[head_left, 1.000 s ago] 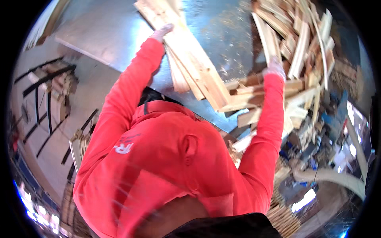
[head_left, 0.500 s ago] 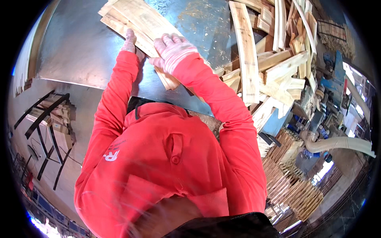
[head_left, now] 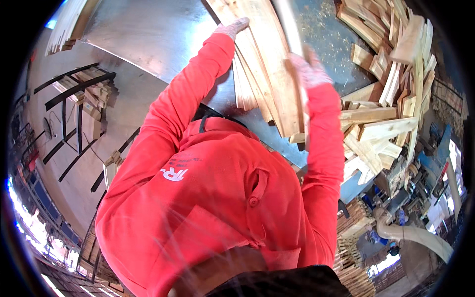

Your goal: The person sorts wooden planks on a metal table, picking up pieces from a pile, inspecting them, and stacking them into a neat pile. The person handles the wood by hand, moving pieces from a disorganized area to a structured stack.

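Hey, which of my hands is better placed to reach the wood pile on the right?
Probably your right hand: it's nearer the wood pile. Your left hand is farther away, at the left edge of the boards.

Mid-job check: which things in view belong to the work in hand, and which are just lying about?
In the work:
- stacked boards, held by the left hand
- pale board, blurred, at the right hand
- metal tabletop underneath
- loose wood pile, probably

Apparently just about:
- black-framed rack
- ribbed hose
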Motion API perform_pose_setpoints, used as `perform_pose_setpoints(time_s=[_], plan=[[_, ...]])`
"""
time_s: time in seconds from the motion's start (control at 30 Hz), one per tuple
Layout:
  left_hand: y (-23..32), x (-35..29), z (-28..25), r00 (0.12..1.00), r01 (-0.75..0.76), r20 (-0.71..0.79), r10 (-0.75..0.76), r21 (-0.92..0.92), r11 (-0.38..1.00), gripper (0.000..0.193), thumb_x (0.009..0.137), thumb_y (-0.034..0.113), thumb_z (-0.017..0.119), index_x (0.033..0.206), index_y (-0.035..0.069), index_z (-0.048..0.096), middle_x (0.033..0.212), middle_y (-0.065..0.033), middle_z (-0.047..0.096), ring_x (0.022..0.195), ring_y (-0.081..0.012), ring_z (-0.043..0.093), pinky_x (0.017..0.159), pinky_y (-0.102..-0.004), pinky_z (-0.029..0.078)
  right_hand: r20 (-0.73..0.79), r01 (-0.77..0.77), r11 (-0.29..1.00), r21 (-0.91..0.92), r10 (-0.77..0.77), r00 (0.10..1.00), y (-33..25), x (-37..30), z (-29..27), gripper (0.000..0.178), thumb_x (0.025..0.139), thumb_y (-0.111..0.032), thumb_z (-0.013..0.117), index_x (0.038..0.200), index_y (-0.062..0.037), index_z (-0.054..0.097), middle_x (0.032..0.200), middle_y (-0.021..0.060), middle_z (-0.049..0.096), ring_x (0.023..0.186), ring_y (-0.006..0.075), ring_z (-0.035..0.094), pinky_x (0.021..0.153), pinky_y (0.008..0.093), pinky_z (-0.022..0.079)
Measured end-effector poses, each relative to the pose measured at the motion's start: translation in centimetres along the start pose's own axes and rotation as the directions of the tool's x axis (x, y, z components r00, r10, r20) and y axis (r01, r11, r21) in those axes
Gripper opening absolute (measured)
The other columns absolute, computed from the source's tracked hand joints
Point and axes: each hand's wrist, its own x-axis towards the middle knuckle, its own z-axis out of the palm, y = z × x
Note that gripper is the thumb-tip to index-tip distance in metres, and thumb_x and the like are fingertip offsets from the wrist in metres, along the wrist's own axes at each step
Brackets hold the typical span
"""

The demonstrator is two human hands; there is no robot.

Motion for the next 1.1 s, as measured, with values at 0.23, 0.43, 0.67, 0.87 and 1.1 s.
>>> perform_pose_setpoints(time_s=[0.23, 0.43, 0.67, 0.87, 1.1], plan=[[13.8, -5.0, -0.5, 0.964, -0.224, 0.116, 0.237, 0.837, 0.500, 0.099, 0.067, 0.064, 0.072, 0.135, 0.003, 0.034, 0.115, -0.0230, 0.061, 0.102, -0.0375, 0.063, 0.087, -0.0461, 0.050, 0.313, 0.191, 0.943, 0.273, -0.275, 0.909, -2.3, 5.5, 11.7, 0.104, 0.072, -0.032, 0.082, 0.148, 0.0030, 0.020, 0.131, 0.0184, 0.053, 0.116, 0.0261, 0.053, 0.100, 0.0325, 0.042], [10.3, -5.8, -4.8, 0.963, -0.159, 0.114, 0.243, 0.972, 0.174, 0.105, 0.066, 0.067, 0.070, 0.140, 0.006, 0.027, 0.125, -0.0249, 0.055, 0.116, -0.0381, 0.056, 0.095, -0.0479, 0.045, 0.382, 0.304, 0.651, -0.696, -0.024, 0.924, -3.8, 4.6, 15.2, 0.092, 0.087, -0.064, 0.043, 0.148, 0.0000, 0.019, 0.123, 0.0327, 0.054, 0.116, 0.0432, 0.054, 0.098, 0.0422, 0.043], [6.5, -10.4, -5.7, 0.957, -0.060, 0.045, 0.286, 0.997, 0.045, 0.111, 0.067, 0.050, 0.073, 0.150, 0.008, 0.012, 0.143, -0.0249, 0.036, 0.132, -0.0405, 0.037, 0.106, -0.0513, 0.032, 0.422, 0.054, 0.996, -0.066, -0.021, 0.906, 7.4, 5.1, 15.1, 0.065, 0.092, -0.037, 0.057, 0.142, -0.0013, 0.036, 0.116, 0.0217, 0.061, 0.102, 0.0307, 0.063, 0.084, 0.0372, 0.052], [7.3, -5.6, -11.2, 0.932, -0.203, 0.338, 0.130, 0.191, 0.960, 0.086, 0.072, 0.044, 0.070, 0.142, 0.007, 0.038, 0.129, -0.0237, 0.052, 0.107, -0.0337, 0.060, 0.093, -0.0401, 0.048, 0.387, -0.251, 0.779, 0.575, 0.012, 0.922, 2.3, 3.8, 18.7, 0.060, 0.097, -0.043, 0.049, 0.138, -0.0007, 0.041, 0.124, 0.0165, 0.057, 0.104, 0.0236, 0.061, 0.087, 0.0356, 0.054], [5.5, -5.1, -15.8, 0.720, 0.378, 0.694, 0.012, -0.406, 0.832, 0.067, 0.076, 0.034, 0.069, 0.133, 0.006, 0.048, 0.123, -0.0199, 0.058, 0.102, -0.0317, 0.062, 0.090, -0.0385, 0.051, 0.168, 0.096, 0.656, 0.749, -0.328, 0.930, -0.4, 12.1, 22.6, 0.059, 0.091, -0.034, 0.062, 0.137, -0.0042, 0.040, 0.116, 0.0140, 0.059, 0.103, 0.0234, 0.061, 0.086, 0.0340, 0.054]])
